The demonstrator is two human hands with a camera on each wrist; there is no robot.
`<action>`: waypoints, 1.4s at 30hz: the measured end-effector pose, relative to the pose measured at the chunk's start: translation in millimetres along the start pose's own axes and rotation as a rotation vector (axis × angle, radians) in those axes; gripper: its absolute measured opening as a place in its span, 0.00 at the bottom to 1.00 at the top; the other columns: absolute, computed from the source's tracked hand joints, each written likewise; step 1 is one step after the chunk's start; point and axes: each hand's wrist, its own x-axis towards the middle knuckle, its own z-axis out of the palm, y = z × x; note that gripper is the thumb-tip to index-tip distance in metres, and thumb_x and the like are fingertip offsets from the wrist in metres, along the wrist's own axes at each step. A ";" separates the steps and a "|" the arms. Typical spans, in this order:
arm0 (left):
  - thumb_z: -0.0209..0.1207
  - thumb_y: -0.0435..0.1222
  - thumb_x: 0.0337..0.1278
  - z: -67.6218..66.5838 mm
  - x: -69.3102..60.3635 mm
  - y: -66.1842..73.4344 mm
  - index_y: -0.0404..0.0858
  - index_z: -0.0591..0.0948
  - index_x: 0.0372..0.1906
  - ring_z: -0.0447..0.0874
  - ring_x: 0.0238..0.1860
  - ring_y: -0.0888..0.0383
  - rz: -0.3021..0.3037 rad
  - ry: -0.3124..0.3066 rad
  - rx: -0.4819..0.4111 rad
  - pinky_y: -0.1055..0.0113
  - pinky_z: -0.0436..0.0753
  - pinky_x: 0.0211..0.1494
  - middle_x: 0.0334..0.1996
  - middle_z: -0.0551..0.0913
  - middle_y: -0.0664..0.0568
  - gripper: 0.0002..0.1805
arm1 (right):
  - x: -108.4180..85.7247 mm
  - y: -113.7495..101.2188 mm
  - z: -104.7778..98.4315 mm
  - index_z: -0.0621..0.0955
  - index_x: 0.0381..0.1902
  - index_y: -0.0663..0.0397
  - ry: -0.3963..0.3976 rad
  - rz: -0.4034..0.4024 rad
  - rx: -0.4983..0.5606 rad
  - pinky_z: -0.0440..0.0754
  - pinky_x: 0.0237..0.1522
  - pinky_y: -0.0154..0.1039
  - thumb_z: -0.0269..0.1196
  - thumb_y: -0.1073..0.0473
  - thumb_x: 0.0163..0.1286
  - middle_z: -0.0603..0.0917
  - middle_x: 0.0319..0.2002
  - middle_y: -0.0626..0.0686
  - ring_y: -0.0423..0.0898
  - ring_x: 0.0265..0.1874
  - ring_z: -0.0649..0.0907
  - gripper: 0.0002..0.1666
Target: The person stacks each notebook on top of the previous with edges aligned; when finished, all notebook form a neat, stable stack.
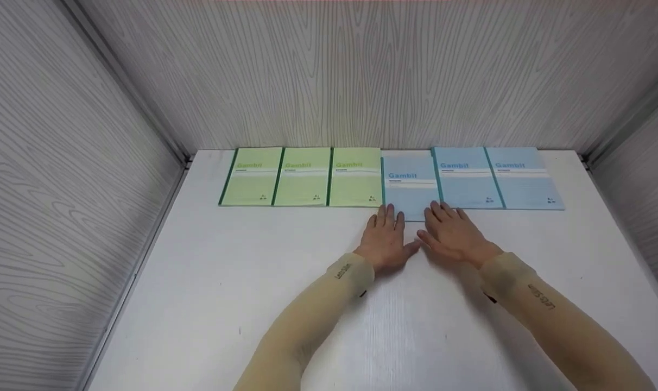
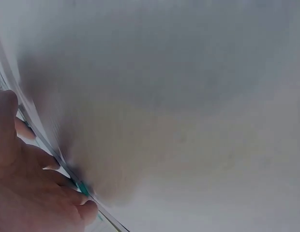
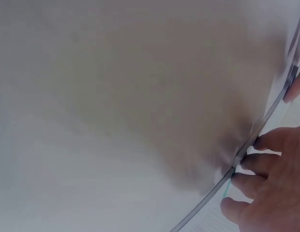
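A light-blue notebook (image 1: 410, 198) marked "Gambit" lies flat in the middle of a row, set lower than its neighbours. My left hand (image 1: 386, 241) rests at its lower left corner, fingers extended and thumb pointing inward. At its lower right corner my right hand (image 1: 453, 233) lies with fingers stretched forward, near the bottom of the adjoining blue notebook (image 1: 467, 187). The left wrist view shows the left hand (image 2: 38, 183) with fingertips along a thin edge. Likewise, the right hand (image 3: 273, 179) meets an edge in the right wrist view.
Three green notebooks, the nearest one (image 1: 356, 187) beside the middle blue notebook, form the left of the row. Another blue notebook (image 1: 527, 187) ends it at the right. All lie on a white table (image 1: 215, 282) against a wood-grain back wall (image 1: 340, 70), with side walls left and right.
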 end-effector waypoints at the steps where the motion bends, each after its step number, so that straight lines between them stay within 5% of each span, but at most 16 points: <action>1: 0.36 0.70 0.86 1.2 -3.2 0.8 0.41 0.49 0.94 0.39 0.96 0.43 0.004 -0.008 0.001 0.50 0.52 0.98 0.95 0.43 0.41 0.50 | -3.8 -1.2 1.0 0.59 0.89 0.68 0.001 -0.005 0.000 0.54 0.89 0.76 0.46 0.36 0.92 0.57 0.90 0.71 0.73 0.90 0.57 0.48; 7: 0.35 0.71 0.85 8.6 -25.2 8.2 0.40 0.46 0.94 0.37 0.96 0.41 0.029 -0.039 0.012 0.48 0.50 0.98 0.95 0.40 0.40 0.52 | -30.0 -11.4 8.1 0.59 0.89 0.69 0.007 -0.021 -0.004 0.56 0.89 0.75 0.47 0.38 0.91 0.57 0.90 0.72 0.73 0.90 0.58 0.47; 18: 0.40 0.73 0.82 20.3 -60.2 16.2 0.41 0.48 0.94 0.33 0.96 0.42 0.027 -0.092 -0.165 0.47 0.51 0.98 0.95 0.37 0.42 0.55 | -72.1 -25.3 17.4 0.67 0.84 0.71 0.060 -0.058 0.102 0.65 0.86 0.74 0.54 0.46 0.90 0.65 0.86 0.73 0.75 0.87 0.65 0.40; 24: 0.51 0.59 0.87 12.3 -51.7 5.0 0.33 0.63 0.89 0.52 0.93 0.36 -0.008 0.044 -0.495 0.46 0.62 0.94 0.92 0.53 0.33 0.44 | -62.3 -15.9 2.3 0.74 0.82 0.64 0.150 0.170 0.486 0.80 0.77 0.69 0.65 0.49 0.84 0.76 0.80 0.71 0.72 0.75 0.82 0.38; 28: 0.56 0.54 0.84 -3.8 -40.3 1.8 0.34 0.64 0.89 0.58 0.92 0.38 -0.124 0.058 -0.813 0.44 0.63 0.94 0.90 0.61 0.36 0.42 | -48.9 -5.6 -11.1 0.73 0.82 0.62 0.104 0.342 0.753 0.90 0.68 0.60 0.69 0.49 0.81 0.78 0.79 0.69 0.69 0.72 0.84 0.40; 33: 0.59 0.50 0.81 -17.1 -26.8 -1.6 0.35 0.65 0.88 0.60 0.92 0.42 -0.277 0.044 -1.143 0.45 0.63 0.94 0.89 0.66 0.40 0.41 | -36.7 4.9 -17.7 0.73 0.82 0.59 0.018 0.460 0.918 0.92 0.64 0.44 0.71 0.51 0.80 0.79 0.77 0.67 0.62 0.71 0.84 0.40; 42: 0.61 0.33 0.78 -8.2 -11.1 -20.7 0.38 0.83 0.74 0.82 0.72 0.49 -0.359 0.108 -1.329 0.53 0.82 0.81 0.73 0.84 0.44 0.24 | -33.6 14.7 -14.4 0.76 0.79 0.55 0.010 0.497 0.995 0.90 0.65 0.37 0.73 0.52 0.78 0.79 0.75 0.63 0.57 0.67 0.86 0.37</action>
